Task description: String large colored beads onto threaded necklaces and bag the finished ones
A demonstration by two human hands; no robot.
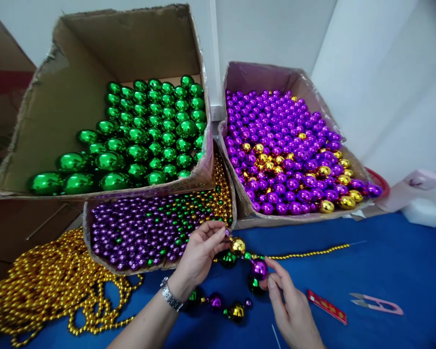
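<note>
A strand of mixed beads (pixel 238 246) in gold, green and purple is stretched between my two hands above the blue table. The thumb and fingers of my left hand (pixel 199 257) pinch its left end, close to a small purple bead (pixel 227 232). My right hand (pixel 290 306) grips the strand at the right, by a large purple bead (pixel 258 268). More of the beadwork, with a gold bead (pixel 237 311) and a purple one (pixel 215 301), lies on the cloth below, partly behind my left wrist. Whether this joins the held part, I cannot tell.
Large green beads fill a cardboard box (pixel 76 48); purple and gold ones fill another box (pixel 272 75). Below is a bin of small beads (pixel 131 232). Gold bead chains (pixel 39 286) pile at left. A red packet (pixel 327 307) and pink thread snips (pixel 378 304) lie right.
</note>
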